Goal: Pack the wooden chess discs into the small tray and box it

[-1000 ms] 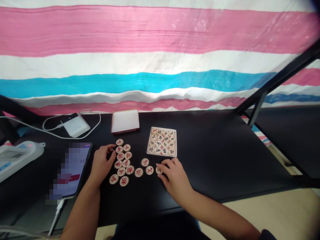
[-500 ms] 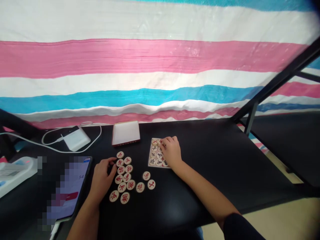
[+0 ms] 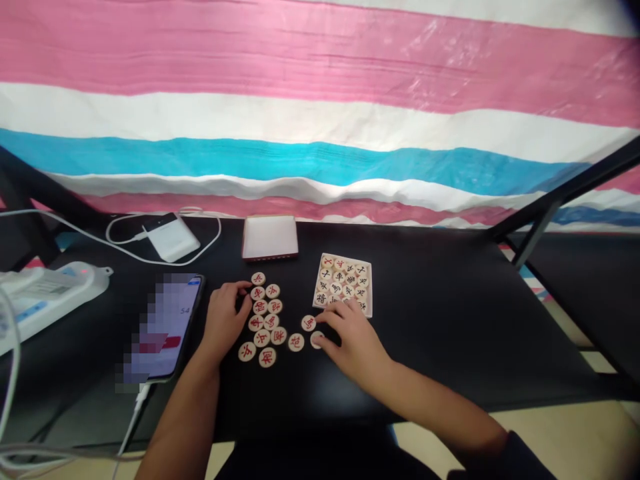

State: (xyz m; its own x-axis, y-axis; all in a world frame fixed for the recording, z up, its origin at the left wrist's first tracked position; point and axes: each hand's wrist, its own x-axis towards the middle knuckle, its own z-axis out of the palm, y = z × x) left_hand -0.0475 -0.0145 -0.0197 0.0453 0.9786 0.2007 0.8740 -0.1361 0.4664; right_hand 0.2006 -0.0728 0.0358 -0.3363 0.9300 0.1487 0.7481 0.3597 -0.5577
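Note:
Several round Chinese chess pieces with red characters (image 3: pixel 261 338) lie loosely grouped in front of me. My left hand (image 3: pixel 227 319) rests at their left edge, thumb and forefinger apart and close to the upper pieces, holding none. My right hand (image 3: pixel 357 340) reaches over two pieces right of the group. Its thumb touches one chess piece (image 3: pixel 315 339), partly covering it, while the forefinger reaches a neighbouring red piece (image 3: pixel 309 323). Just beyond those fingers sits a white square tray (image 3: pixel 370 267) filled with rows of pieces, mostly black-marked; my fingers hide part of its bottom row.
An upturned box lid (image 3: pixel 270 237) stands at the back of the black table (image 3: pixel 450 300). On the left are a phone (image 3: pixel 173 327) on a cable, a white power bank (image 3: pixel 175 239) and a power strip (image 3: pixel 55 293). A striped sheet (image 3: pixel 300 120) hangs behind.
My right hand has left the tray and come down to the loose red pieces. More pieces now show in the tray. The camera has tilted down; my left hand stays beside the group.

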